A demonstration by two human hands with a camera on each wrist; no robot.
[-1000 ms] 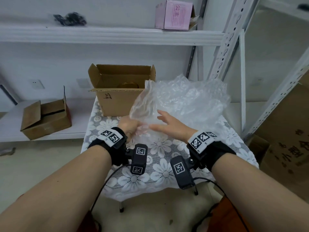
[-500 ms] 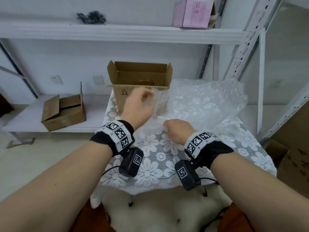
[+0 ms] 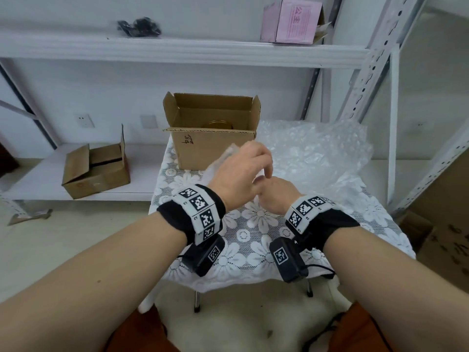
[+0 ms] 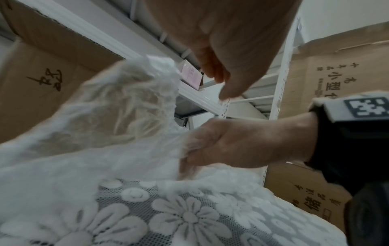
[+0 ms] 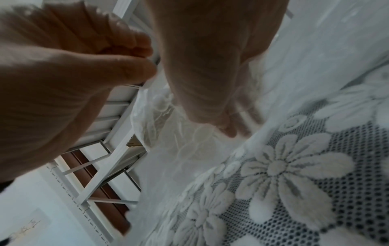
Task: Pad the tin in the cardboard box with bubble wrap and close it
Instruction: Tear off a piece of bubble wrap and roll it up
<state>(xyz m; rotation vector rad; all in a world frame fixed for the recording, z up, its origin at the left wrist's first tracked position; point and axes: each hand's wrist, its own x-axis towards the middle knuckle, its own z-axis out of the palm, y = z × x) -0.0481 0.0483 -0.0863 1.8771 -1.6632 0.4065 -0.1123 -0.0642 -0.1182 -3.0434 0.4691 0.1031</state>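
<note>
Both my hands work the bubble wrap [image 3: 312,153] beside the cardboard box [image 3: 213,146]: my left hand [image 3: 241,171] pinches its raised edge, my right hand [image 3: 278,193] grips it lower; the tin [image 3: 220,123] sits inside.

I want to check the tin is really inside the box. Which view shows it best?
The head view: the tin shows as a gold rim inside the open cardboard box. The left wrist view shows only the box's outer wall; the right wrist view shows no tin.
</note>
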